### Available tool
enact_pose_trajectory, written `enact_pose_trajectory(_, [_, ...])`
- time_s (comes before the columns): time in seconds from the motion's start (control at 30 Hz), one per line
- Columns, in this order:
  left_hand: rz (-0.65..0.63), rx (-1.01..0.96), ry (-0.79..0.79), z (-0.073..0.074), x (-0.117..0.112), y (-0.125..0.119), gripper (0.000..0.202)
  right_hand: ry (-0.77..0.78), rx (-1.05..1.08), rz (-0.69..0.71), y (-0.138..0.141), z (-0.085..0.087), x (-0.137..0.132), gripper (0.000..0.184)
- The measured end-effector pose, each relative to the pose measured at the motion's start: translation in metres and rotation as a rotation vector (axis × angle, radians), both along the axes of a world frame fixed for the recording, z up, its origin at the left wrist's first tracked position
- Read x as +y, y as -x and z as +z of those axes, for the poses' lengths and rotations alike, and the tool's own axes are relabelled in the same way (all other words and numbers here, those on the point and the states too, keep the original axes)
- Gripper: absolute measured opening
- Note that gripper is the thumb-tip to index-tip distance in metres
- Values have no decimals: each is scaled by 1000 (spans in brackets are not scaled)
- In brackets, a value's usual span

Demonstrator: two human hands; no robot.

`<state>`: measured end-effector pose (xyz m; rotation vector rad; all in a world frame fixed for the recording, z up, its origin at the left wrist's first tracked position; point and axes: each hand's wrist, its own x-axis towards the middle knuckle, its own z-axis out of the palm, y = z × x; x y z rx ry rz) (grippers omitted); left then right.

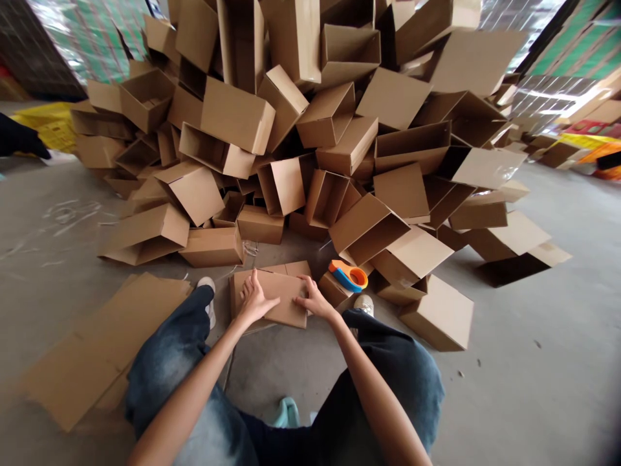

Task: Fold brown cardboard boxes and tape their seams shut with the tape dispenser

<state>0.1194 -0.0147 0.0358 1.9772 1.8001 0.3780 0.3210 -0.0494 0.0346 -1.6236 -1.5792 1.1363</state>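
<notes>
A small brown cardboard box (281, 299) lies on the concrete floor between my knees. My left hand (255, 299) rests flat on its top near the left side, fingers spread. My right hand (313, 299) presses on the box's right edge with the fingers curled over it. An orange and blue tape dispenser (349, 276) sits on a small box just right of my right hand, apart from it.
A tall heap of open cardboard boxes (310, 129) fills the floor ahead. Flattened cardboard sheets (107, 343) lie at my left. A closed box (439, 314) stands at the right. A dark-gloved hand of another person (22, 139) shows at the far left edge.
</notes>
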Motion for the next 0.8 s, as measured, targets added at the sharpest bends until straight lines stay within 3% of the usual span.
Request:
enact_pose_trajectory(0.43, [9, -16, 8, -2, 1, 1, 107, 0, 101, 111, -11, -8, 0, 72])
enact_pose_trajectory(0.63, [10, -22, 1, -4, 3, 3, 107, -38, 237, 73, -11, -17, -2, 64])
enact_pose_trajectory(0.8, [7, -19, -13, -4, 2, 2, 107, -56, 171, 17, -7, -19, -2, 61])
